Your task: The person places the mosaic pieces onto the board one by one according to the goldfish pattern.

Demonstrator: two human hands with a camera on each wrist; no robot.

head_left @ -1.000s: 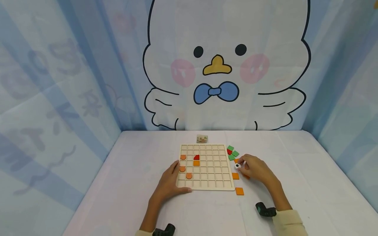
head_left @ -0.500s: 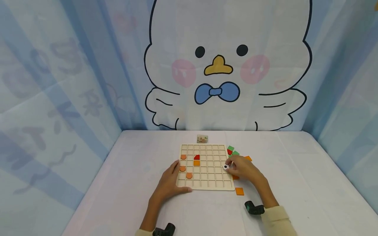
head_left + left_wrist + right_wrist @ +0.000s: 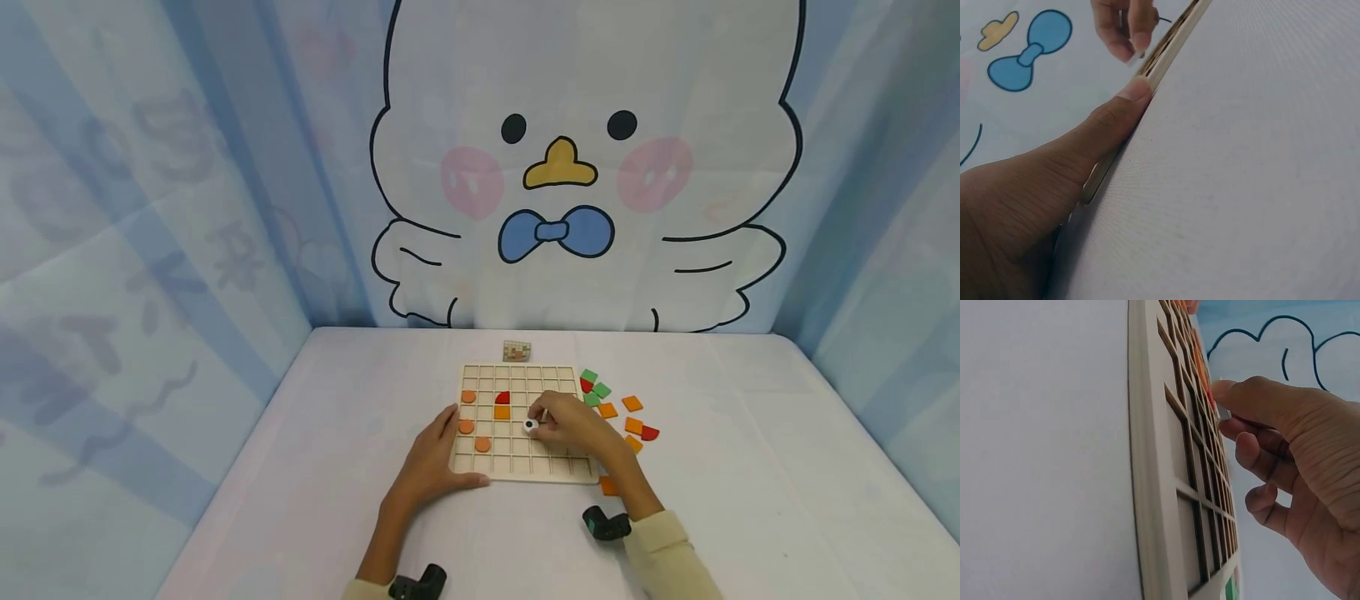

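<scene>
A pale wooden grid board (image 3: 517, 467) lies on the table. My left hand (image 3: 427, 468) holds its near left corner, thumb along the front rim and fingers along the left side. My right hand (image 3: 576, 423) pinches a small white piece with a black dot (image 3: 531, 427) between thumb and fingertips, close over the middle of the grid. Its pale edge (image 3: 1225, 414) shows between the fingers in the right wrist view. Orange discs (image 3: 483, 444) sit in cells on the left. A red quarter-round piece (image 3: 502, 398) sits directly behind an orange square (image 3: 502, 412).
Right of the board lie loose green squares (image 3: 602, 390), orange squares (image 3: 632, 403) and red pieces (image 3: 650, 433). Another orange square (image 3: 609, 486), partly behind the right forearm, lies by the near right corner. A small patterned card (image 3: 517, 351) lies behind the board. A printed curtain (image 3: 555, 283) hangs beyond the table.
My right hand has carried the white piece leftward from beside the board to over its middle, uncovering loose pieces on the right. My left hand has stayed at the corner.
</scene>
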